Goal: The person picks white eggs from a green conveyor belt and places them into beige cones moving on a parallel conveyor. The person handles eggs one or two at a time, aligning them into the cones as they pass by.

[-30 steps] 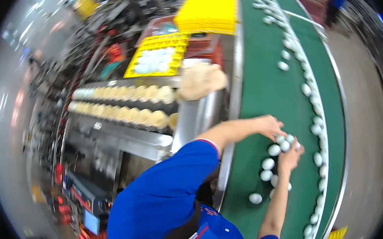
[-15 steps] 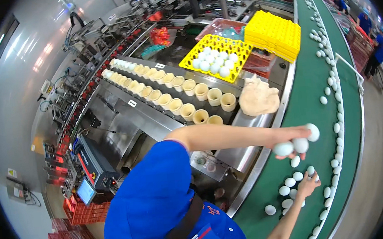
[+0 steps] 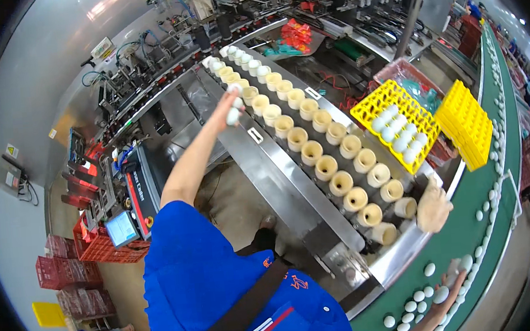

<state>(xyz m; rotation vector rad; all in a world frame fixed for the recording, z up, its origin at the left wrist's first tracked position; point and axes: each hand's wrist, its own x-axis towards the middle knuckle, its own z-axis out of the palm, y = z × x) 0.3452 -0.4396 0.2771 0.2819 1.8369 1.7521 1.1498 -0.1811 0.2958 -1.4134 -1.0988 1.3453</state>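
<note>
Several pale eggs held within curled fingers of left hand, just beside near row of cream cups. More eggs against right hand, over green belt; cannot tell, through blur, whether gripped by fingers or merely touched. Loose eggs clustered on belt, just left of right hand.

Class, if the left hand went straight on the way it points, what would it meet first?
The left hand would probably meet a cream cup in the nearer row first, though depth is unclear.
</note>
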